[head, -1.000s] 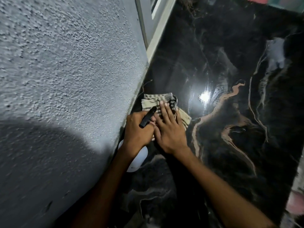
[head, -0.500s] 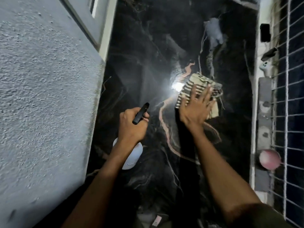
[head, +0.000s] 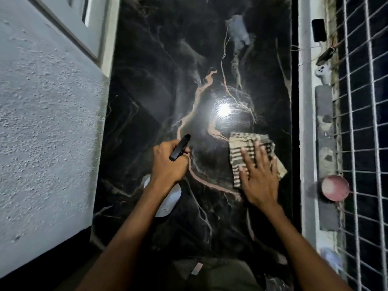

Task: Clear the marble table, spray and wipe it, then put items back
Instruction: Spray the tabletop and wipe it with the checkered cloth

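The black marble table (head: 159,101) with pale orange veins fills the middle of the view and shines under a light. My left hand (head: 168,164) grips a white spray bottle (head: 170,201) by its black trigger head, held just above the table's near left part. My right hand (head: 259,179) lies flat, fingers spread, pressing a striped beige cloth (head: 247,145) onto the table near its right edge. Part of the cloth is hidden under my palm.
A rough grey wall (head: 46,133) and a window frame (head: 98,38) bound the table on the left. On the right runs a white ledge (head: 306,122) with a pink round object (head: 334,187), a white earbud case (head: 321,71), a dark phone (head: 318,30) and a wire grille (head: 365,122).
My right hand has slid the cloth from the wall side across the table to its right edge and nearer to me. My left hand with the bottle has come away from the wall.
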